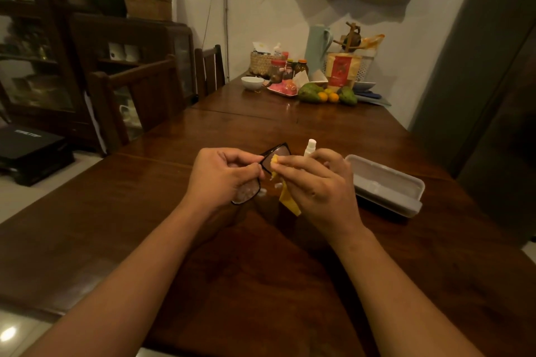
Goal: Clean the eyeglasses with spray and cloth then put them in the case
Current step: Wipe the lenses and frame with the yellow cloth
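Black-framed eyeglasses [277, 151] hang above the wooden table [121, 240], held at the frame's middle by my left hand [223, 175]. My right hand [314, 182] pinches a yellow cloth [287, 201] against the far lens, and the cloth's tail hangs below the palm. A small white spray bottle [309, 146] stands just behind my right hand. An open grey glasses case [385, 184] lies on the table to the right of that hand.
At the table's far end are a white bowl [252, 82], jars, a woven basket, a pale green flask [316, 49] and fruit [327, 94]. Wooden chairs [136, 98] stand along the left side. A dark cabinet fills the left wall.
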